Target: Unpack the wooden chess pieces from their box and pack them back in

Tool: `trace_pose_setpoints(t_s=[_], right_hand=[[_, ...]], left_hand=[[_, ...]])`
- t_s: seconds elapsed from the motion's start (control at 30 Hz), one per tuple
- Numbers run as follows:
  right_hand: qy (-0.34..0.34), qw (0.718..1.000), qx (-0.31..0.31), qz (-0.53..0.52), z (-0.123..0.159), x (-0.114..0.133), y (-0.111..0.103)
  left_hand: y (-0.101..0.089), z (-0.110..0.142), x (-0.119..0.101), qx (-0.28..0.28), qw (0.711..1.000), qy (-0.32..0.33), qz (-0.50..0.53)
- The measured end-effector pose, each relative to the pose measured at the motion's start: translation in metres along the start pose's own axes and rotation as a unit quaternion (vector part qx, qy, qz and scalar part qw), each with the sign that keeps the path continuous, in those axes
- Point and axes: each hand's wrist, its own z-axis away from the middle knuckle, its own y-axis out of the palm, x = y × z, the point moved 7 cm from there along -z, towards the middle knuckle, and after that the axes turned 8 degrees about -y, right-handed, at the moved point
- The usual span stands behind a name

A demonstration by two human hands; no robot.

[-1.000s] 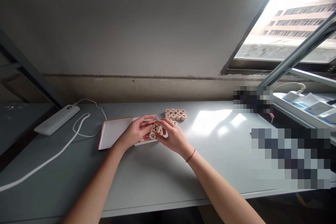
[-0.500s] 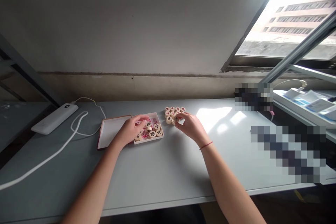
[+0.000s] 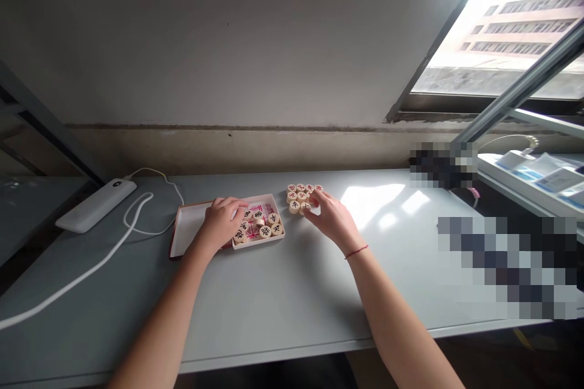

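Note:
My right hand (image 3: 335,219) has thumb and fingers closed around a round wooden Chinese chess piece (image 3: 305,207) with a black character. That piece stands at the front of a grouped cluster, beside another black-marked piece (image 3: 294,206). Behind them are rows of red-marked pieces (image 3: 292,188), partly covered by my fingers. To the left, a shallow white box (image 3: 260,242) holds several loose black-marked pieces (image 3: 265,231). Over its left edge lies my left hand (image 3: 222,222), fingers loosely bent and thumb apart, with no piece visible in it.
The box lid (image 3: 191,228) lies inner side up, left of the box. Farther left are a white power bank (image 3: 95,205) and a white cable (image 3: 100,261) across the grey desk (image 3: 274,310). A metal frame bar (image 3: 524,82) slants at the right, near a white tray (image 3: 524,173).
My right hand has carried a black-marked piece from above the box rightward to the cluster. My left hand has drawn back to the left, uncovering more pieces in the box.

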Motion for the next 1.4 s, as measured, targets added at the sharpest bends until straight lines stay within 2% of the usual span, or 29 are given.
trace_pose_setpoints(t_s=[0.13, 0.3, 0.5, 0.63, 0.73, 0.8, 0.93, 1.13, 1.27, 1.4], right_hand=[[-0.015, 0.994, -0.095, -0.049, 0.002, 0.007, -0.012], [-0.058, 0.989, -0.098, -0.097, 0.002, 0.017, -0.007], [-0.087, 0.979, -0.152, -0.107, 0.004, 0.022, -0.010], [-0.177, 0.973, -0.131, -0.066, 0.008, 0.049, 0.001], [-0.234, 0.964, -0.115, -0.051, 0.014, 0.070, 0.012], [-0.256, 0.959, -0.111, -0.049, 0.017, 0.079, 0.016], [-0.253, 0.957, -0.121, -0.076, 0.018, 0.082, 0.014], [-0.244, 0.950, -0.151, -0.126, 0.020, 0.082, 0.006], [-0.221, 0.957, -0.135, -0.129, 0.017, 0.076, 0.009], [-0.208, 0.969, -0.079, -0.105, 0.010, 0.061, 0.004]], left_hand=[[0.009, 0.003, 0.003, -0.005, 0.998, -0.011, -0.061], [0.014, 0.008, -0.002, -0.019, 0.998, -0.023, -0.058], [0.007, 0.007, -0.008, -0.038, 0.998, -0.034, -0.022], [-0.008, 0.008, -0.015, -0.077, 0.993, -0.044, 0.077], [-0.005, 0.011, -0.024, -0.036, 0.980, -0.028, 0.192], [0.001, 0.014, -0.029, -0.003, 0.973, -0.022, 0.231], [0.008, 0.016, -0.034, 0.022, 0.963, -0.019, 0.268], [0.009, 0.017, -0.034, 0.055, 0.946, -0.039, 0.317], [0.008, 0.015, -0.032, 0.071, 0.954, -0.019, 0.292], [0.003, 0.010, -0.023, 0.039, 0.973, -0.020, 0.225]])
